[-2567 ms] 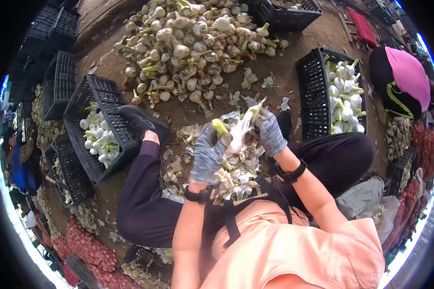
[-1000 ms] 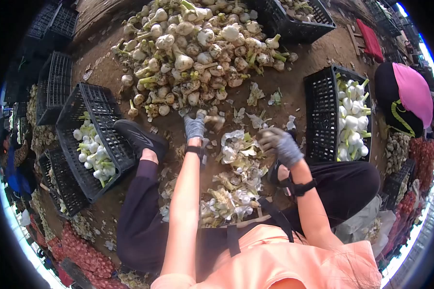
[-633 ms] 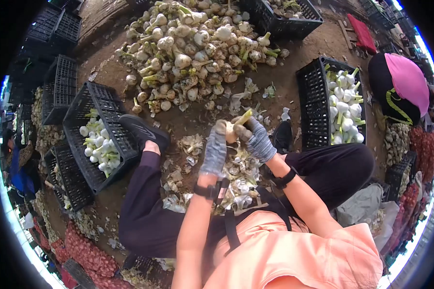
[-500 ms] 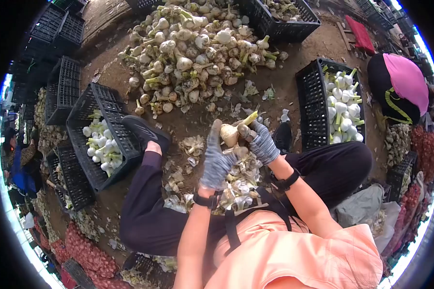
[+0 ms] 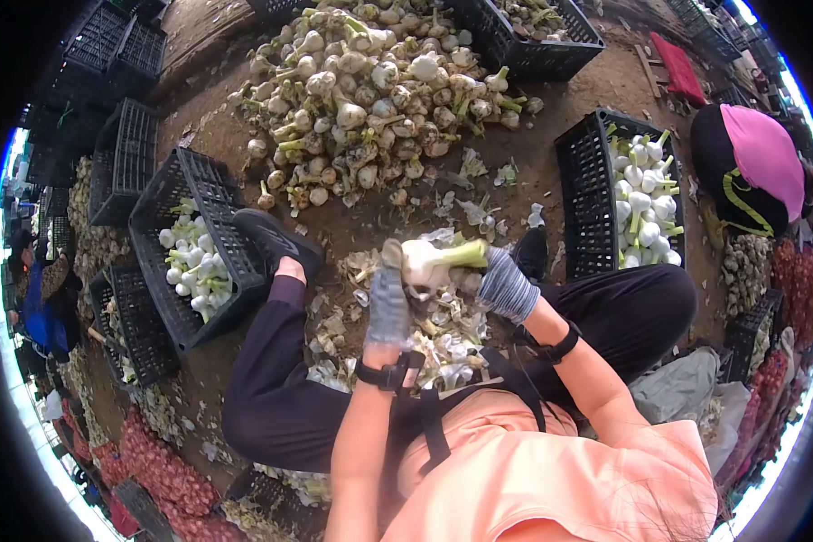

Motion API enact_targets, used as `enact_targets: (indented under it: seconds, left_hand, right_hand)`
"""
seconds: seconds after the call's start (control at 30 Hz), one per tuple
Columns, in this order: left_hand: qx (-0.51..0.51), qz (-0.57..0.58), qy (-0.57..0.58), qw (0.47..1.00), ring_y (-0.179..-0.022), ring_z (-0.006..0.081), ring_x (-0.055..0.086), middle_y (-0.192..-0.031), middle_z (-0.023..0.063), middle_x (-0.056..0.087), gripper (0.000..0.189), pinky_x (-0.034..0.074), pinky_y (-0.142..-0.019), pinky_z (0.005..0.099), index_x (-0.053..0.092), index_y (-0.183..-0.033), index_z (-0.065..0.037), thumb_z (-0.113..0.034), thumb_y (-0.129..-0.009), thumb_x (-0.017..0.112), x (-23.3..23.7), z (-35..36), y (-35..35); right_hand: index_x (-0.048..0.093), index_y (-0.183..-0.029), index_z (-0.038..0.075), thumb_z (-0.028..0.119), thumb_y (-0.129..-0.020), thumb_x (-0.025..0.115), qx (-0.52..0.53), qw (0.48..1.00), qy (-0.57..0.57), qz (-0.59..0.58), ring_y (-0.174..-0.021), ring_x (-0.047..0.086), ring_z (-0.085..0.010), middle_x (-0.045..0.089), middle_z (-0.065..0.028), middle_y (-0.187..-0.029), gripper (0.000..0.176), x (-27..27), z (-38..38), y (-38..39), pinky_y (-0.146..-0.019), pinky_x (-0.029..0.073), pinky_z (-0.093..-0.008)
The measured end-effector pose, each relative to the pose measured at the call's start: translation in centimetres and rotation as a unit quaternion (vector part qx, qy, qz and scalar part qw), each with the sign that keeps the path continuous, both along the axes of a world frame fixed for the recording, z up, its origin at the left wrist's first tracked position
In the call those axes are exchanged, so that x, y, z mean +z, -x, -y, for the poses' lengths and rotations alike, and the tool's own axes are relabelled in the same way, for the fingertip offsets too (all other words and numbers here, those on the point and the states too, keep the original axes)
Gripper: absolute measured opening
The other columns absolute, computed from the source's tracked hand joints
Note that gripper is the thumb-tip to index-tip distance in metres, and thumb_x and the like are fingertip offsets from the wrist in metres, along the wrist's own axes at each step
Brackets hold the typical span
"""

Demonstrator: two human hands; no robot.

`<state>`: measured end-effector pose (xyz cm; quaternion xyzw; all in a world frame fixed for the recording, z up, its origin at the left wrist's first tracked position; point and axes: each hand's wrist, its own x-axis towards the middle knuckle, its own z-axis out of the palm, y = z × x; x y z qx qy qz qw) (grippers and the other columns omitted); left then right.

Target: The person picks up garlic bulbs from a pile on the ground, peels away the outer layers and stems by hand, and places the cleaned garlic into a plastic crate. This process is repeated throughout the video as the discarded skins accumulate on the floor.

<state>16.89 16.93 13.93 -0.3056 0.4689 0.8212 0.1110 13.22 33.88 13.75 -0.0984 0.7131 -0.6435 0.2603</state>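
Note:
A garlic bulb (image 5: pixel 420 260) with a thick green-white stem is between my hands, above the peelings (image 5: pixel 447 348) that lie between my legs. My left hand (image 5: pixel 387 303), in a grey knit glove, grips the bulb from the left, thumb at its top. My right hand (image 5: pixel 508 285), gloved alike, closes on the stem end and underside from the right; some of its fingers are hidden. The bulb's near side looks whiter, and its lower part is blurred. Beyond the hands rises a heap of dirty garlic (image 5: pixel 361 99).
Black crates holding cleaned white garlic stand left (image 5: pixel 181 318) and right (image 5: pixel 565 194). Another crate (image 5: pixel 551 56) is behind the heap. A person in pink (image 5: pixel 763 154) bends at the right. Red net sacks (image 5: pixel 158 461) lie lower left.
The garlic bulb has turned, its stem now pointing right and its surface showing whiter. My left hand has shifted left and my right hand slightly right and down.

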Motion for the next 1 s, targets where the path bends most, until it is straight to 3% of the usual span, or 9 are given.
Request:
enact_targets:
  seconds: [0.1, 0.17, 0.2, 0.33, 0.5, 0.57, 0.83, 0.87, 1.0]
  left_hand:
    - [-0.039, 0.141, 0.039, 0.988, -0.049, 0.0186, 0.055, -0.055, 0.0002, 0.057, 0.053, 0.043, -0.044, 0.0308, 0.064, -0.077, -0.01, -0.056, -0.087, 0.039, -0.6, 0.8, 1.2]
    - [-0.219, -0.077, 0.521, 0.822, -0.053, 0.0201, 0.056, -0.057, 0.0016, 0.058, 0.052, 0.046, -0.051, 0.0328, 0.064, -0.082, -0.007, -0.05, -0.09, 0.037, -6.5, 2.4, 0.6]
    - [-0.16, -0.054, 0.427, 0.888, -0.065, 0.0181, 0.057, -0.068, 0.0035, 0.061, 0.04, 0.047, -0.065, 0.032, 0.064, -0.088, -0.004, -0.04, -0.09, 0.045, -3.9, 1.9, 0.9]
    - [0.043, -0.241, 0.34, 0.908, -0.087, 0.0154, 0.054, -0.095, 0.0075, 0.058, 0.022, 0.044, -0.077, 0.0272, 0.058, -0.101, -0.002, -0.015, -0.084, 0.058, 1.5, -0.7, 0.2]
    - [-0.113, -0.239, 0.457, 0.849, -0.087, 0.0138, 0.054, -0.093, 0.0057, 0.057, 0.023, 0.044, -0.08, 0.0262, 0.056, -0.101, -0.001, -0.005, -0.079, 0.062, 1.0, -1.7, 0.4]
    - [-0.06, -0.204, 0.195, 0.958, -0.087, 0.0131, 0.054, -0.094, 0.0054, 0.058, 0.022, 0.044, -0.08, 0.0263, 0.055, -0.101, -0.002, -0.002, -0.079, 0.061, -0.2, -1.6, 0.7]
    - [-0.193, -0.285, 0.182, 0.921, -0.09, 0.0148, 0.055, -0.098, 0.0065, 0.058, 0.012, 0.044, -0.082, 0.0274, 0.061, -0.091, -0.003, -0.005, -0.079, 0.062, 0.6, 0.5, 0.7]
    - [-0.168, -0.243, 0.056, 0.954, -0.092, 0.0165, 0.055, -0.099, 0.0066, 0.058, 0.015, 0.044, -0.081, 0.0283, 0.061, -0.092, -0.003, -0.009, -0.079, 0.064, 0.2, 0.4, 0.4]
    - [-0.048, -0.165, -0.18, 0.969, -0.095, 0.019, 0.055, -0.1, 0.007, 0.057, 0.02, 0.047, -0.084, 0.032, 0.059, -0.097, -0.004, -0.013, -0.08, 0.063, -1.9, 0.9, -0.3]
  right_hand:
    - [0.061, -0.099, 0.005, 0.004, -0.07, 0.064, 0.025, 0.991, -0.06, -0.115, -0.079, 0.062, -0.0221, 0.063, -0.0144, -0.088, 0.029, 0.0, 0.3, -0.9, -0.071, 0.048, -0.0287]
    - [0.059, -0.099, 0.003, -0.001, -0.068, 0.062, 0.069, 0.972, -0.079, -0.21, -0.082, 0.061, -0.0226, 0.062, -0.0146, -0.088, 0.031, 0.4, 0.2, -1.0, -0.073, 0.047, -0.0292]
    - [0.054, -0.103, 0.001, -0.002, -0.068, 0.06, -0.007, 0.988, -0.06, -0.14, -0.086, 0.059, -0.0192, 0.06, -0.012, -0.091, 0.036, 0.0, 0.5, -1.5, -0.077, 0.046, -0.028]
    - [0.049, -0.109, 0.001, -0.005, -0.07, 0.054, -0.116, 0.989, 0.053, -0.072, -0.09, 0.053, -0.0133, 0.056, -0.0069, -0.1, 0.04, 0.6, 0.9, -0.6, -0.081, 0.044, -0.0266]
    - [0.05, -0.106, -0.001, 0.002, -0.078, 0.05, -0.085, 0.989, 0.085, -0.082, -0.083, 0.055, -0.0132, 0.059, -0.0094, -0.094, 0.028, 0.4, 0.6, -0.4, -0.076, 0.046, -0.0256]
    - [0.053, -0.103, -0.003, 0.004, -0.081, 0.049, -0.123, 0.992, 0.034, 0.003, -0.075, 0.056, -0.0123, 0.06, -0.0084, -0.085, 0.023, -0.7, -0.3, -0.5, -0.068, 0.047, -0.0246]
    - [0.057, -0.087, 0.002, 0.011, -0.082, 0.051, -0.185, 0.966, 0.072, 0.163, -0.062, 0.056, -0.0131, 0.058, -0.0041, -0.071, 0.012, -4.6, -0.1, 1.8, -0.055, 0.047, -0.0257]
    - [0.057, -0.088, 0.006, 0.013, -0.081, 0.053, -0.22, 0.906, 0.152, 0.327, -0.063, 0.057, -0.0136, 0.056, -0.0036, -0.069, 0.011, -4.3, 0.2, 1.9, -0.056, 0.047, -0.0259]
    - [0.058, -0.086, 0.005, 0.009, -0.08, 0.053, -0.14, 0.891, 0.092, 0.423, -0.065, 0.057, -0.0157, 0.055, -0.0054, -0.069, 0.008, -3.2, -0.2, 1.5, -0.056, 0.047, -0.0293]
